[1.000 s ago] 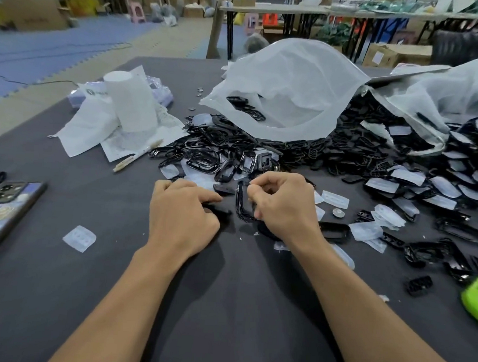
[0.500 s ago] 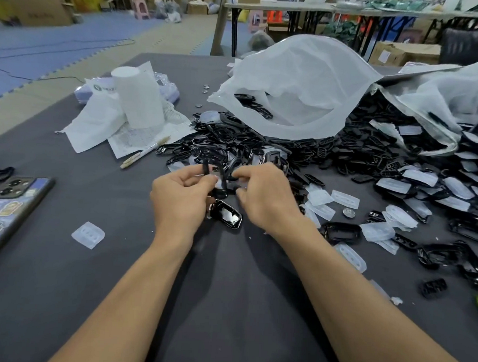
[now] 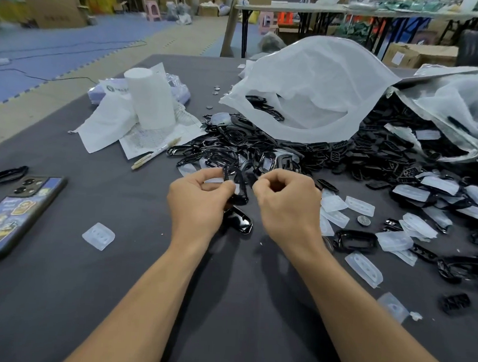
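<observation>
The thin black plastic frame (image 3: 239, 185) is partly covered by the fingers of the left hand (image 3: 200, 203) and right hand (image 3: 285, 203). The glossy black oval shell (image 3: 241, 223) is partly hidden behind the left hand. The sticker-covered phone (image 3: 17, 217) is cropped by the left edge.

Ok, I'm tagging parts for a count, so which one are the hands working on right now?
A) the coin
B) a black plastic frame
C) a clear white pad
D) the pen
B: the left hand pinches a black plastic frame, and the right hand has its curled fingers at the frame's other edge, above a glossy black shell on the table.
</observation>
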The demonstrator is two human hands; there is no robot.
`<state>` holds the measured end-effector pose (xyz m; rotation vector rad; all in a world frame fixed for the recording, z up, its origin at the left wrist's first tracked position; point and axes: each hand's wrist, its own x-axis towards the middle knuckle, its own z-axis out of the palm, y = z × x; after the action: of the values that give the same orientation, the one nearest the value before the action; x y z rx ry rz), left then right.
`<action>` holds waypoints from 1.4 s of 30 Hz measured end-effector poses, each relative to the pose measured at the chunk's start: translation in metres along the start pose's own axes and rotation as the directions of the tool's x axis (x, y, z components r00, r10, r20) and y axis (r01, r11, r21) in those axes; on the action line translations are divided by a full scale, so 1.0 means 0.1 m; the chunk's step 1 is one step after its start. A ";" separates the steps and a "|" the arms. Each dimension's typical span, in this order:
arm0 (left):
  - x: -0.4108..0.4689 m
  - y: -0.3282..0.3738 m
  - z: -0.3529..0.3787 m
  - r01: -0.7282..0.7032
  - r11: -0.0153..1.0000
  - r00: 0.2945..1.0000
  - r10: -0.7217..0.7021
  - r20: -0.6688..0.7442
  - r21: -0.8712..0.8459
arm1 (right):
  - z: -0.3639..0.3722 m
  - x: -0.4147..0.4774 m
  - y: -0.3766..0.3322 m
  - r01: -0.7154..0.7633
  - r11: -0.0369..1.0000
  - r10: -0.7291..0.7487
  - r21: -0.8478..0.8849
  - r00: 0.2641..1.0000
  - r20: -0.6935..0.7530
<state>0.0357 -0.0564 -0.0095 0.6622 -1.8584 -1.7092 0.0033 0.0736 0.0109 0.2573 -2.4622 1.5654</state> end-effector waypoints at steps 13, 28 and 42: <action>-0.11 0.00 0.12 0.025 0.974 0.968 0.033 0.249 -0.225 | 0.00 0.05 0.08 0.127 0.992 -0.127 -0.008 0.991 -0.051; -0.10 0.04 0.11 0.070 0.961 0.971 -0.005 0.237 -0.267 | 0.02 0.01 0.07 0.136 0.983 -0.143 -0.126 0.989 -0.047; -0.08 -0.01 0.12 -0.024 1.000 0.993 0.026 0.116 -0.017 | -0.12 0.15 0.10 0.095 0.991 -0.065 -0.095 0.956 0.286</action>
<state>0.0340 -0.0420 -0.0112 0.5411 -1.9218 -1.7788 -0.0127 0.0888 0.0109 0.5926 -2.6993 1.4431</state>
